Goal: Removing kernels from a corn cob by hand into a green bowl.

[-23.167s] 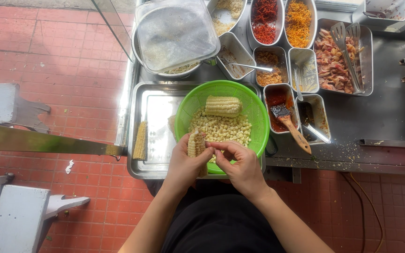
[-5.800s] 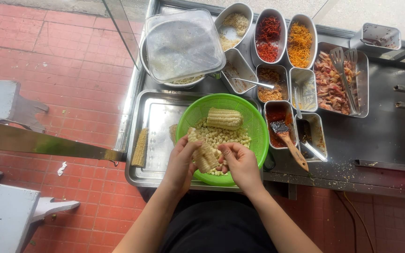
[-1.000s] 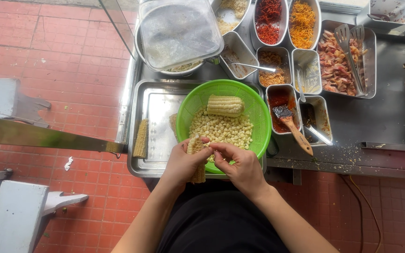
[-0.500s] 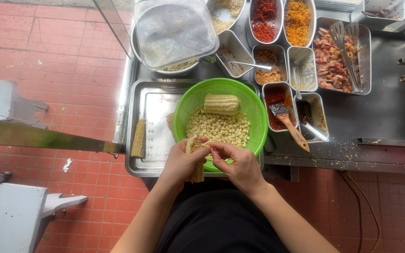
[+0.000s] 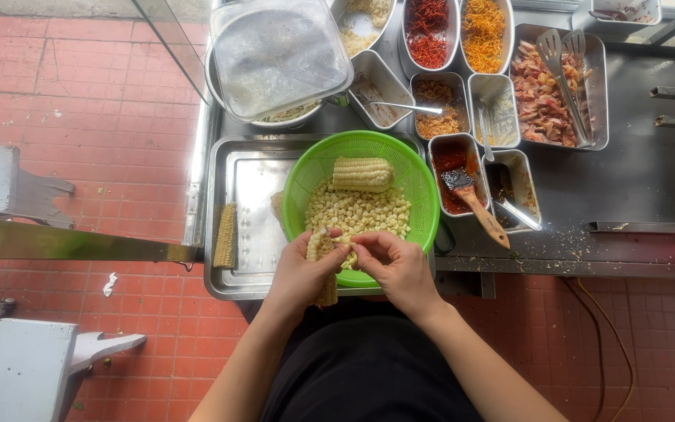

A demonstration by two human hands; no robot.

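My left hand (image 5: 300, 270) grips a partly stripped corn cob (image 5: 320, 248) over the near rim of a green colander bowl (image 5: 423, 205). My right hand (image 5: 394, 263) pinches at the cob's upper end, fingers touching the kernels. Loose yellow kernels (image 5: 359, 211) fill the bowl, and a whole short cob (image 5: 362, 173) lies on them at the far side. The bowl rests on a steel tray (image 5: 244, 187).
A bare stripped cob (image 5: 225, 235) lies on the tray's left rim. Behind stand a lidded pot (image 5: 278, 56) and several steel tubs of toppings, one of red sauce with a wooden-handled brush (image 5: 474, 200), and a meat pan with tongs (image 5: 564, 62). Red brick floor lies left.
Both hands stay at the cob over the bowl's near rim; the fingers have shifted slightly along it. Compared with much earlier frames, the held cob shows fewer kernels.
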